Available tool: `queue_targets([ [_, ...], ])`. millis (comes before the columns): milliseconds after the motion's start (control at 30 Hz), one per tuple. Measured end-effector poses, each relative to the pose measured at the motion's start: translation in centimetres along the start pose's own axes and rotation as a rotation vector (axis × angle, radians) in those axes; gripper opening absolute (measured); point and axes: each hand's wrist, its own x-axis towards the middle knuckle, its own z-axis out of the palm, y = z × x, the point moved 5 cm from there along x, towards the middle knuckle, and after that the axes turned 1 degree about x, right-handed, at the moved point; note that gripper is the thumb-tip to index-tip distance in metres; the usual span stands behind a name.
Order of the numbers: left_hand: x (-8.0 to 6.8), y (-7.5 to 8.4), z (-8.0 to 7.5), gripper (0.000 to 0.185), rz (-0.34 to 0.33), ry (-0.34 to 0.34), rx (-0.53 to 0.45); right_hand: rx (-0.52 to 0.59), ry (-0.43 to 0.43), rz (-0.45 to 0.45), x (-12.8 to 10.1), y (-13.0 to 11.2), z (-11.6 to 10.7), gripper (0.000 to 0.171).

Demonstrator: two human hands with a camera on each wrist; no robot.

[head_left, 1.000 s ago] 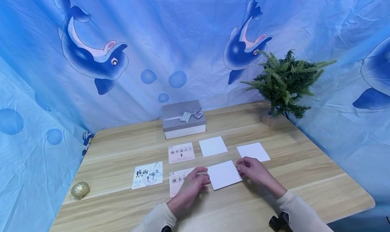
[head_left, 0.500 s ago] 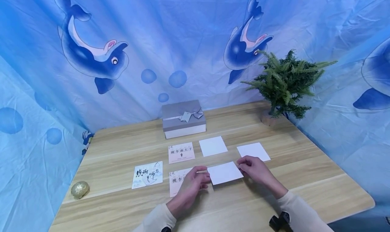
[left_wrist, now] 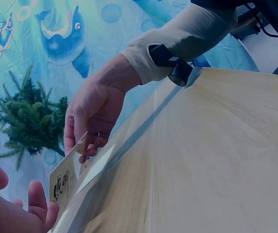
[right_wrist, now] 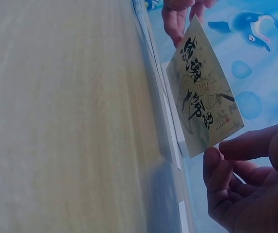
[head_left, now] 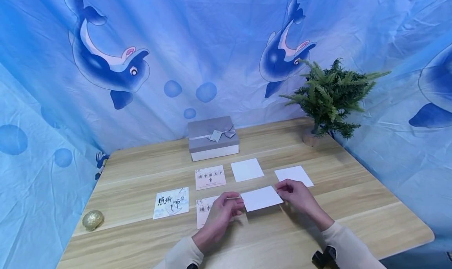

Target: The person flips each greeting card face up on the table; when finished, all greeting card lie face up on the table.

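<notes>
A square card (head_left: pixel 261 198) is held up between my two hands, tilted above the table. Its plain white side shows in the head view; both wrist views show brush-style Chinese characters on the other side. My right hand (head_left: pixel 296 194) pinches the card's right edge between thumb and fingers. At the left edge, the curled fingers of my left hand (head_left: pixel 222 212) hold the card by their tips. Beneath my left hand lies a pink printed card (head_left: pixel 205 212), partly covered. A white blank-faced card (head_left: pixel 294 175) lies just beyond my right hand.
Another white card (head_left: pixel 247 169), a pink card (head_left: pixel 210 177) and a card with black characters (head_left: pixel 171 203) lie on the wooden table (head_left: pixel 353 206). Behind them stands a grey-lidded gift box (head_left: pixel 213 137). A small potted fir (head_left: pixel 328 96) is back right; a gold ornament (head_left: pixel 93 220) is left.
The white side of the held card has become foreshortened as its near edge swung up from the table. Both hands have stayed almost in place at its sides.
</notes>
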Motion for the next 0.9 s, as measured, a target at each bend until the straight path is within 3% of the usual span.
queue_targets([
  [533,0.11,0.5,-0.27,0.037,0.033,0.022,-0.011,-0.008,-0.019,-0.052,0.04,-0.16,0.16,0.019],
  [900,0.19,0.79,-0.29,0.04,0.021,0.028,-0.022,0.033,-0.017,-0.037,-0.02,-0.3,0.09,0.016],
])
